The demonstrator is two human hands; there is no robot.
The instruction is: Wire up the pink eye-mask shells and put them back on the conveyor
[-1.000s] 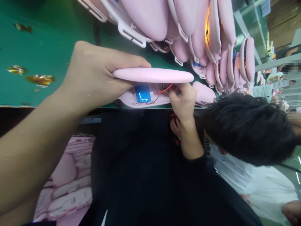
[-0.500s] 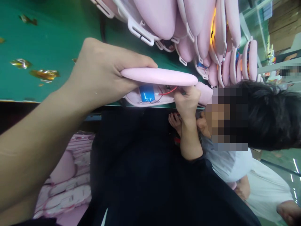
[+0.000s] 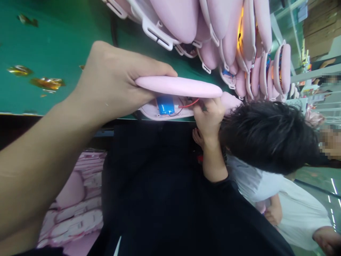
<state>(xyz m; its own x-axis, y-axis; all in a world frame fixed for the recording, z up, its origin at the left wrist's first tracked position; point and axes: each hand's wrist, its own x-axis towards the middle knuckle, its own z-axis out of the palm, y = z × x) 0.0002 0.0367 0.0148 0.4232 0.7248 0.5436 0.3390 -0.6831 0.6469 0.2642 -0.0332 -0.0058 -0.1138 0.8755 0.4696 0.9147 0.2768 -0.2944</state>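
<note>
My left hand [image 3: 114, 80] grips the left end of a smooth pink cover [image 3: 181, 87], thumb along its top and fingers folded underneath. Below the cover lies a pink plastic base [image 3: 149, 113] at the table edge, a gap between them. Inside it sit a blue wrapped battery [image 3: 166, 105] and a red wire [image 3: 189, 104] running right. My right hand [image 3: 209, 115] is closed at the right end of the gap, its curled fingers under the cover by the wire. Its fingertips are hidden, so what they pinch does not show.
Several pink shells [image 3: 176, 17] stand in rows on the green table [image 3: 66, 21], some with lit or wired insides. Scraps of amber film [image 3: 48, 84] lie at left. A co-worker's head [image 3: 269, 135] is close on the right. Pink parts [image 3: 77, 213] are stacked below the table.
The co-worker's head has tipped forward and down, nearer my right hand. My hands and the pink cover keep almost the same pose, with only a slight shift left in view.
</note>
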